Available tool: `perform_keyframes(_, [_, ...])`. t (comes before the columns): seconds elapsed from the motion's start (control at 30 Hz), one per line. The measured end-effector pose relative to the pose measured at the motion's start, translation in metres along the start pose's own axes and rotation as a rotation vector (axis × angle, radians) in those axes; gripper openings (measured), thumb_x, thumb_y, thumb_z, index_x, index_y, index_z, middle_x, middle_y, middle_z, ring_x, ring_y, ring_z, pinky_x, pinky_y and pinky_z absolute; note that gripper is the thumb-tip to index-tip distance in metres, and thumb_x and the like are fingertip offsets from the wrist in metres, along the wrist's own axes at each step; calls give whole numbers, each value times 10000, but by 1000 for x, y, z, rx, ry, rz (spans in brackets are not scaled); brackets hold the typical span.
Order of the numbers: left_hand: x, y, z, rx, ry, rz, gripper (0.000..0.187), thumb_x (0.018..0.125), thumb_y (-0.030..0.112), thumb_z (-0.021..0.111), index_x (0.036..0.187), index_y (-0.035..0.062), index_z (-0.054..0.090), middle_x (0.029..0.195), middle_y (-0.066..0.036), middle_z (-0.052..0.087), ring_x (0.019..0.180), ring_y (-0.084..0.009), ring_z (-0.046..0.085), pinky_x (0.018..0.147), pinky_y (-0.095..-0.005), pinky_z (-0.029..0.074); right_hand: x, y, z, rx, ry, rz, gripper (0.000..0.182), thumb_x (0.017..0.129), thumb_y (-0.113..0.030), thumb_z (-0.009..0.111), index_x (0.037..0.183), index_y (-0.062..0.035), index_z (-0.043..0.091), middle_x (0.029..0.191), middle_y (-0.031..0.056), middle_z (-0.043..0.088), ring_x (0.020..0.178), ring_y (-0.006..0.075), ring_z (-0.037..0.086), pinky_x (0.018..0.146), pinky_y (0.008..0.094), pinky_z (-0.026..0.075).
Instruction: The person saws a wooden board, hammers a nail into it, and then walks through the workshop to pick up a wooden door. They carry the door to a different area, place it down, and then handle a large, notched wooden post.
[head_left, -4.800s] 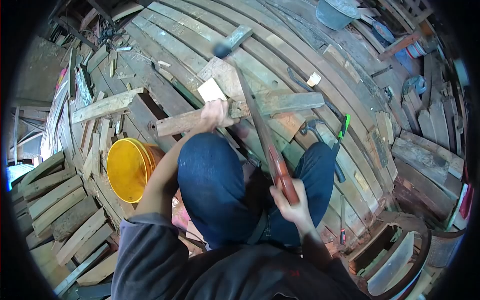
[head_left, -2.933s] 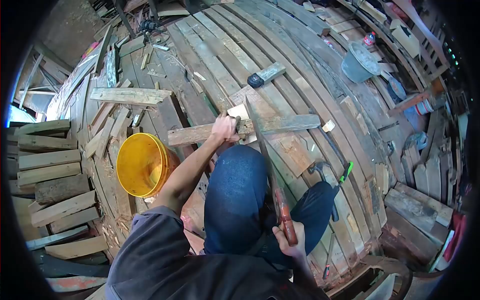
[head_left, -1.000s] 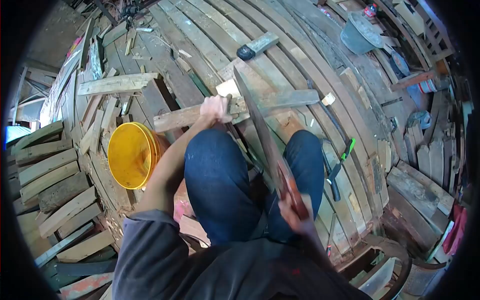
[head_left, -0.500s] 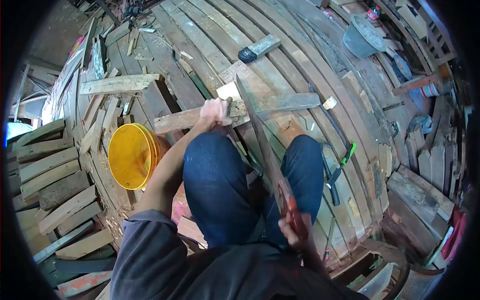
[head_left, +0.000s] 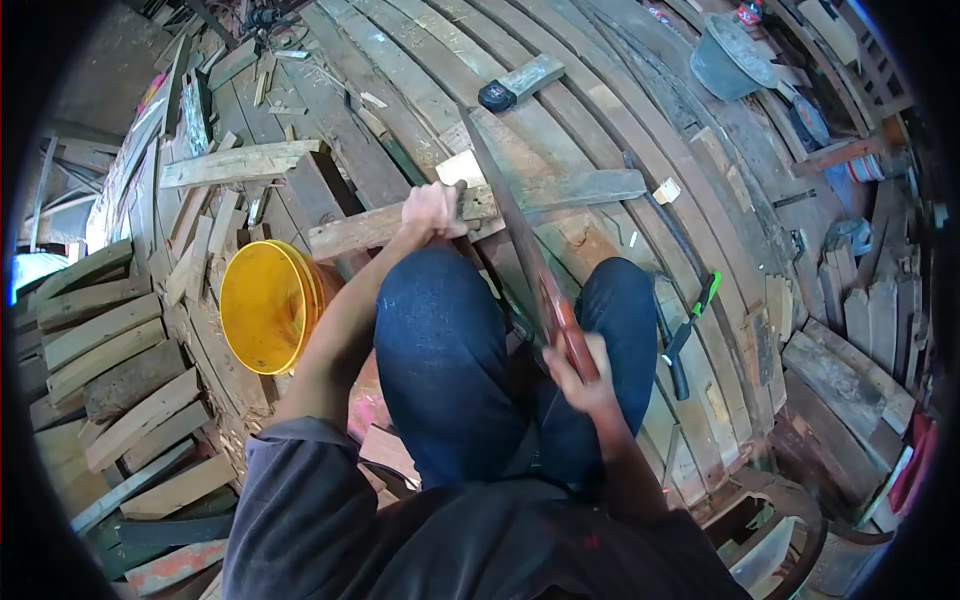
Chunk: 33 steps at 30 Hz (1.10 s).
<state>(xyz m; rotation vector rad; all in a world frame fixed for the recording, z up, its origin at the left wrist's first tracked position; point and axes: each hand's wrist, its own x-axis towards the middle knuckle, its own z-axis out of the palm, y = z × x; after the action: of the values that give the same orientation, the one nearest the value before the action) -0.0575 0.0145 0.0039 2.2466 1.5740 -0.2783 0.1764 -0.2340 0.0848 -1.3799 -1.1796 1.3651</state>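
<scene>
I sit over a floor of curved planks, knees in blue jeans. My left hand (head_left: 430,211) presses down on a weathered wooden plank (head_left: 560,190) that lies crosswise in front of my knees. My right hand (head_left: 577,372) grips the reddish handle of a hand saw (head_left: 505,220), whose long blade runs up and away across the plank just right of my left hand. A pale offcut (head_left: 462,167) lies behind the plank near the blade.
A yellow bucket (head_left: 258,308) lies on its side at my left. A hammer (head_left: 518,82) rests on the planks ahead, a green-handled tool (head_left: 690,330) by my right knee. A grey bucket (head_left: 732,58) stands far right. Stacked boards (head_left: 100,370) fill the left.
My right hand has pushed the saw forward, so the blade reaches farther past the plank. Across the earlier frames the saw goes back and forth while my left hand stays on the plank.
</scene>
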Motion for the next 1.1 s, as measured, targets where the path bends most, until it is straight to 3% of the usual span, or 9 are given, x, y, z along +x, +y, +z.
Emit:
perform_keyframes(0.03, [3, 0, 0, -2, -37, -12, 682, 649, 511, 736, 1188, 125, 576, 876, -217, 673, 832, -393, 679, 739, -472, 550, 13, 2, 0, 129, -20, 175, 254, 842, -20, 650, 653, -31, 481, 551, 39, 447, 507, 95, 436, 491, 285, 352])
perform_keyframes(0.17, [7, -4, 2, 72, -20, -8, 756, 657, 576, 737, 1242, 127, 566, 940, -232, 676, 884, -396, 676, 770, -477, 550, -61, -20, 10, -75, 115, -39, 211, 820, 0, 668, 693, -15, 500, 552, 44, 455, 520, 103, 448, 504, 293, 367])
perform_keyframes(0.27, [12, -6, 7, 57, -4, -3, 760, 653, 581, 735, 1240, 126, 573, 934, -236, 675, 882, -386, 680, 774, -471, 551, -73, -49, -2, -71, -53, 164, 246, 823, 13, 643, 649, -54, 483, 556, 0, 453, 490, 93, 421, 486, 262, 334])
perform_keyframes(0.37, [22, -26, 20, 22, 24, 23, 695, 674, 561, 716, 1201, 123, 595, 888, -225, 682, 810, -378, 690, 712, -469, 564, -49, -49, 0, -62, -107, 60, 275, 813, -7, 669, 634, -41, 463, 539, 31, 440, 483, 107, 414, 481, 292, 335])
perform_keyframes(0.43, [19, -14, 6, -54, 8, -128, 695, 686, 571, 711, 1199, 117, 595, 899, -223, 683, 844, -377, 687, 736, -470, 561, -46, -39, -5, -188, -33, -10, 292, 808, -14, 684, 627, -29, 455, 532, 50, 435, 479, 130, 417, 485, 311, 344])
perform_keyframes(0.5, [8, 1, -6, 8, 77, -117, 705, 696, 610, 703, 1192, 124, 582, 953, -219, 673, 900, -365, 678, 789, -455, 550, -47, -32, -10, 13, 108, 197, 280, 814, -9, 670, 626, -25, 463, 539, 50, 438, 488, 134, 419, 488, 314, 347])
perform_keyframes(0.8, [10, -1, 1, 14, 74, -78, 692, 666, 493, 729, 1253, 170, 557, 991, -216, 670, 917, -375, 677, 803, -456, 558, -50, -27, -15, -150, 0, -109, 263, 808, -14, 657, 627, -22, 466, 528, 63, 419, 463, 142, 391, 470, 321, 330])
perform_keyframes(0.93, [15, -17, 13, 47, 73, -12, 719, 659, 491, 744, 1284, 190, 552, 1000, -207, 671, 927, -362, 676, 812, -449, 555, -57, -30, -12, -140, -4, -81, 270, 802, -35, 668, 627, -28, 464, 514, 52, 420, 470, 132, 405, 470, 314, 335])
perform_keyframes(1.1, [4, -8, 2, 47, 48, 11, 769, 671, 532, 732, 1306, 151, 525, 1020, -230, 668, 935, -373, 671, 818, -462, 544, -66, -30, 0, -176, 16, -95, 259, 789, -72, 671, 628, -17, 475, 516, 102, 466, 447, 218, 454, 479, 354, 359])
